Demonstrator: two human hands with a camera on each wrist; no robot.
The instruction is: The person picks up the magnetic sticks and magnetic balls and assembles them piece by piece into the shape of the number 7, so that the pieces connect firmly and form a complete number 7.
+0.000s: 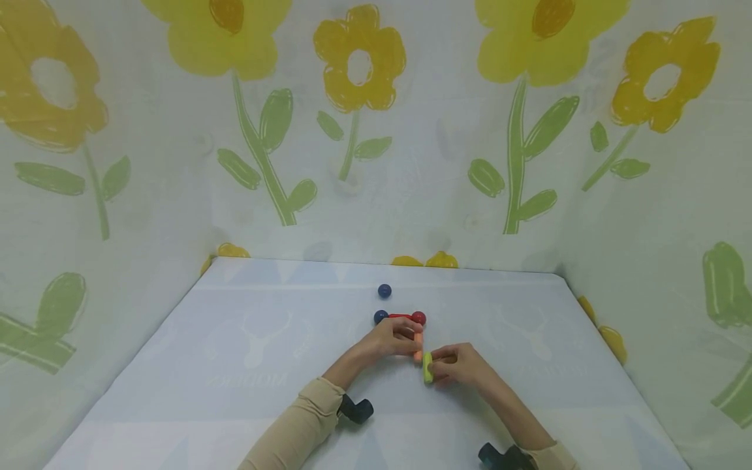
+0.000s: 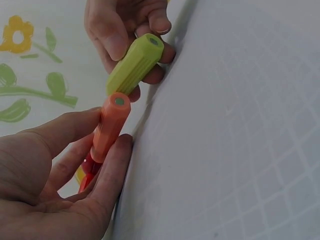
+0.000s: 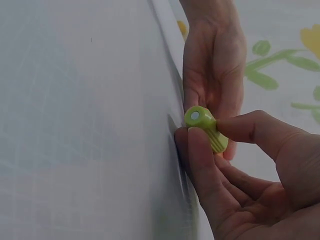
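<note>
My left hand (image 1: 392,338) pinches an orange magnetic rod (image 2: 109,126) between thumb and fingers; a small metal disc shows in its near end. A yellow-green magnetic rod (image 1: 427,367) is gripped by my right hand (image 1: 463,364), also with a disc in its end (image 3: 195,115). In the left wrist view the two rods' ends come close together at an angle. Just past the left hand, a red rod (image 1: 401,316) lies between a dark blue ball (image 1: 381,317) and a red ball (image 1: 418,318). The orange rod's far end points toward the red ball.
Another dark blue ball (image 1: 384,291) sits by itself farther back on the white-covered table (image 1: 176,365). Flower-printed curtains (image 1: 405,150) surround the table at the back and sides. Dark wrist cameras (image 1: 356,409) are strapped to both arms.
</note>
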